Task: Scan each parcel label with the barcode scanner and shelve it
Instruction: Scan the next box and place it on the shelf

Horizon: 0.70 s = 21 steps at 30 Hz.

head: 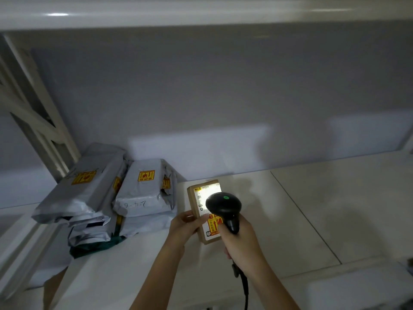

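A small brown cardboard parcel [196, 202] with a white label and a yellow-red sticker lies on the white shelf [312, 209]. My left hand [184, 227] grips its left edge. In my right hand [240, 239] is a black barcode scanner [223, 204], held just above the label. The scanner's head shows a green light, and its beam brightens the top of the label. The scanner's cable hangs down below my right wrist.
Several grey plastic mailer bags [143, 193] with yellow stickers are stacked on the shelf's left side, up against the parcel's left. A white shelf post [38, 121] rises at far left. The upper shelf's edge [201, 12] runs overhead. Grey wall behind.
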Tool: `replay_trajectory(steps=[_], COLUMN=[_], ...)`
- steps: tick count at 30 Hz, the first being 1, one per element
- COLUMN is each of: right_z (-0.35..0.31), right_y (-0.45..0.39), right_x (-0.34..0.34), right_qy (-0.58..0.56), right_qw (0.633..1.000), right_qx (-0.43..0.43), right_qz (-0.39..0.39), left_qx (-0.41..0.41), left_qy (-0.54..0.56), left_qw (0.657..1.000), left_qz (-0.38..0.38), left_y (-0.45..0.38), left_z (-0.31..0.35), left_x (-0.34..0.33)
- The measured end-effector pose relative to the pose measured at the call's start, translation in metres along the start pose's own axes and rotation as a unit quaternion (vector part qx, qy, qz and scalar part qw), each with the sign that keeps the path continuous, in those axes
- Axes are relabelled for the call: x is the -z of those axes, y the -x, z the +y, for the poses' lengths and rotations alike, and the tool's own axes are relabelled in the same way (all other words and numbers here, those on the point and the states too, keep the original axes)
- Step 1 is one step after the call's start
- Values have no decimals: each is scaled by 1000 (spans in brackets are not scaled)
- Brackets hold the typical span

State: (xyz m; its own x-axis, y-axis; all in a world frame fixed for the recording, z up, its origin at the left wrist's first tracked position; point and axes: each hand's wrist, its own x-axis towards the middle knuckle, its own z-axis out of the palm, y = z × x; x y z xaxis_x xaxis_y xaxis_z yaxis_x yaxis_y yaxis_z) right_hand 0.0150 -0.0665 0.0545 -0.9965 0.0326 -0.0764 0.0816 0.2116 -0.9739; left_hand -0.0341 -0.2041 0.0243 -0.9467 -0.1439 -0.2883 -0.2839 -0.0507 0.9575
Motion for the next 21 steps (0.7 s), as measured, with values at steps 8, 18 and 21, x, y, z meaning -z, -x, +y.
replay_trajectory(steps=[8, 18, 21], right_z=[2, 0, 0], right_y=[4, 10, 12], right_x=[2, 11, 13], right_qy=[3, -2, 3], right_qw=[1000, 999, 999], right_qx=[-24, -32, -25], right_qz=[-17, -33, -31], left_qx=[-18, -18, -16], left_qy=[-13, 1, -1], left_qw=[1000, 1000, 1000], left_qz=[-1, -1, 1], left_y=[6, 6, 7], left_z=[-1, -1, -1], left_x=[-8, -9, -10])
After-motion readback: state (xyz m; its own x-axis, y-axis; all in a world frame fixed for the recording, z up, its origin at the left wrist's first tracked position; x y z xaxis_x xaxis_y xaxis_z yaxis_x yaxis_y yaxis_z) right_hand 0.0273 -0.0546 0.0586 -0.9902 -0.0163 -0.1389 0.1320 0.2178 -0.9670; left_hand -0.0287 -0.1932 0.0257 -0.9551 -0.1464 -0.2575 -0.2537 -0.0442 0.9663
